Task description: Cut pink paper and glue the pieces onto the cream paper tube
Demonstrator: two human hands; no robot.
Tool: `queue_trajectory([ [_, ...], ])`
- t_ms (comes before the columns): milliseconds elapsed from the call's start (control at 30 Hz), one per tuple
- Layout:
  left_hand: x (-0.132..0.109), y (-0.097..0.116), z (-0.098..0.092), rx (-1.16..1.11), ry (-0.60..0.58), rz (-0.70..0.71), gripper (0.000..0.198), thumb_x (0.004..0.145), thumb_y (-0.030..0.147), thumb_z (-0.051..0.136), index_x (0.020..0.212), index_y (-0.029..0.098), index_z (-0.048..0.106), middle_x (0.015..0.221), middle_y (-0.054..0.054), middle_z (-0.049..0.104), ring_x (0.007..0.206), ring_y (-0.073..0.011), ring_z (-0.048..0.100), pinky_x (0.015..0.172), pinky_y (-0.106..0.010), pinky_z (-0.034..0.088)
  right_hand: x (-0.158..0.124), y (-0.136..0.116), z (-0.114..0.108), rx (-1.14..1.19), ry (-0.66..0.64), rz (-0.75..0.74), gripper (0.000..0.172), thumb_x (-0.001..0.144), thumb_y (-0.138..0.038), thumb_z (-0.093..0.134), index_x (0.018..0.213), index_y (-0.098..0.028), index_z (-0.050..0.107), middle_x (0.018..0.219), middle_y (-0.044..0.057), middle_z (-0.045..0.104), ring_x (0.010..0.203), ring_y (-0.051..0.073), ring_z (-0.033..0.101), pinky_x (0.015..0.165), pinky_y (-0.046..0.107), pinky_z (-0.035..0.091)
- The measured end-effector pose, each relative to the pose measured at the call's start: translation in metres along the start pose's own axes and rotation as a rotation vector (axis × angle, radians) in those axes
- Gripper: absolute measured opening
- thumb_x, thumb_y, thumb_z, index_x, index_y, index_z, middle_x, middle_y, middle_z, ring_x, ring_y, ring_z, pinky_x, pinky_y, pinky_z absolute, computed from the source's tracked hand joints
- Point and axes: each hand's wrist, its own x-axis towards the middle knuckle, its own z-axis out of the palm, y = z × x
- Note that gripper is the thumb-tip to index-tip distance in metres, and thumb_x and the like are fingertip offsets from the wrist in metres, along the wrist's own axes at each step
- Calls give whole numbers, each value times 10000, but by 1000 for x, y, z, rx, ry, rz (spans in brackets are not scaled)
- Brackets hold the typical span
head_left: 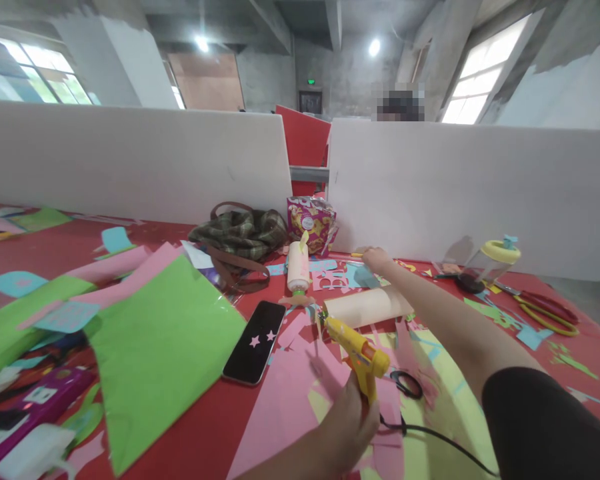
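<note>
My left hand (349,423) is wrapped round the handle of a yellow hot glue gun (357,347), whose nozzle points up and away to the left. A black cord trails from its handle. Stretched far across the table, my right hand (375,259) has its fingers together beside a thin yellow piece (356,255); whether they grip it is unclear. Below my right forearm lies a cream paper roll (365,307). A cream tube with a green base (299,267) stands upright left of it. Pink paper (280,400) is spread under the glue gun.
A black phone (254,343) bears two pink stars. Green sheet (165,353), plaid bag (245,233) and snack packet (311,223) lie around. Black-ringed scissors (406,385), red-handled scissors (550,308) and a yellow-rimmed clear cup (493,263) are right. White boards (470,193) line the back; a person is beyond.
</note>
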Motion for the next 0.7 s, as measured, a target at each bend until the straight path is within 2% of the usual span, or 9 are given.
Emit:
queue_trajectory([
  [200, 0, 3, 1, -21, 10, -47, 332, 841, 212, 307, 1148, 88, 303, 1033, -145, 460, 963, -196, 449, 876, -319, 353, -22, 28, -47, 201, 274, 132, 275, 824, -266, 468, 1066, -138, 485, 1069, 78, 520, 892, 177, 540, 742, 368, 456],
  [233, 0, 4, 0, -28, 13, -46, 327, 842, 217, 312, 1143, 88, 309, 1031, -143, 462, 958, -196, 451, 879, -321, 351, -28, 34, -55, 236, 309, 150, 300, 887, -254, 321, 1084, -84, 471, 1072, 50, 500, 923, 161, 522, 787, 333, 417],
  [300, 0, 6, 0, -47, 11, -44, 327, 842, 221, 319, 1141, 88, 313, 1033, -141, 466, 956, -193, 454, 881, -318, 350, -42, 49, -69, 301, 368, 202, 247, 883, -216, 349, 1062, -121, 491, 1061, 46, 514, 932, 169, 525, 768, 341, 422],
  [333, 0, 7, -1, -54, 11, -38, 335, 842, 217, 322, 1151, 89, 308, 1051, -141, 461, 971, -193, 448, 889, -318, 343, -51, 56, -74, 335, 390, 227, 383, 917, -174, 161, 1043, -80, 511, 1070, 31, 494, 954, 156, 513, 793, 307, 380],
  [367, 0, 8, -1, -56, 13, -30, 347, 841, 210, 322, 1166, 91, 296, 1075, -143, 452, 994, -194, 436, 900, -320, 334, -59, 63, -78, 374, 417, 261, 274, 895, -225, 296, 1067, -131, 487, 1062, 64, 514, 918, 152, 534, 766, 358, 429],
  [500, 1, 9, -1, -46, 16, -13, 363, 843, 185, 305, 1194, 98, 270, 1115, -141, 425, 1032, -193, 404, 915, -333, 318, -103, 80, -75, 537, 459, 349, 195, 842, -253, 434, 1000, -187, 526, 1041, 54, 548, 874, 167, 541, 726, 353, 462],
  [533, 1, 9, -1, -37, 16, -27, 344, 842, 189, 307, 1172, 96, 293, 1079, -135, 442, 994, -189, 423, 894, -333, 336, -116, 79, -71, 582, 456, 349, 195, 828, -259, 455, 941, -129, 545, 935, 44, 573, 819, 153, 563, 699, 344, 465],
  [600, 0, 9, 0, -21, 21, -50, 306, 835, 200, 321, 1124, 98, 337, 997, -116, 469, 912, -178, 449, 850, -326, 365, -141, 69, -60, 691, 437, 324, 173, 748, -276, 543, 650, -142, 593, 668, 46, 614, 669, 164, 591, 627, 297, 448],
  [700, 0, 7, 1, -13, 38, -37, 295, 826, 196, 334, 1109, 116, 345, 959, -100, 478, 875, -172, 451, 825, -318, 376, -176, 35, -43, 869, 419, 220, 165, 715, -308, 554, 640, -162, 566, 621, 34, 615, 599, 151, 601, 559, 273, 456],
])
